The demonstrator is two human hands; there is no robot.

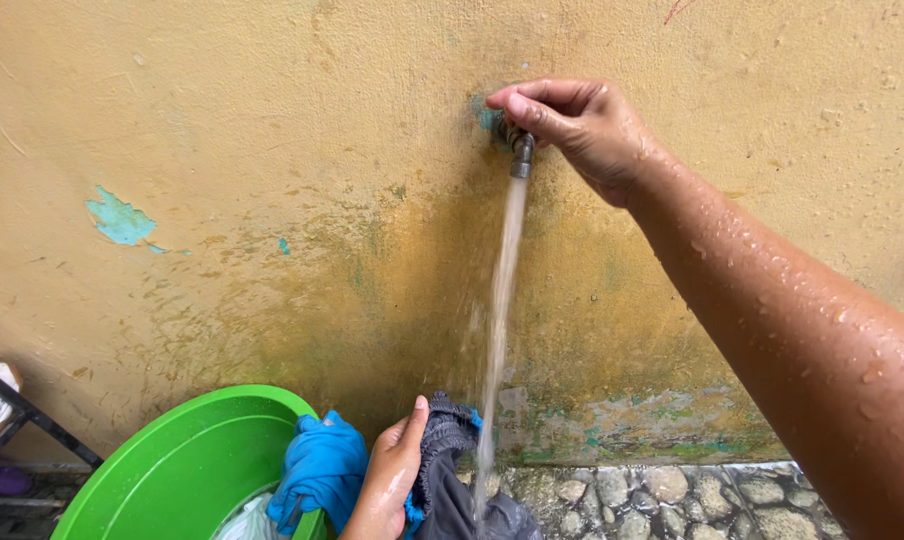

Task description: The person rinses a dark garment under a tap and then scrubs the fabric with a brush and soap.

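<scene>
The dark grey garment (442,450) is gripped by the left hand (392,480) beside the water stream (500,300); the wall tap (520,150) is pinched by the right hand (582,125).

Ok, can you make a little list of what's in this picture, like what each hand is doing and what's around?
Right hand: gripping the wall tap
Left hand: holding a dark grey cloth beside the water stream
Basin: green basin at lower left, blue cloth draped over its rim
Wall: yellow wall, stained, paint flaking
Ground: pebbled floor
</scene>
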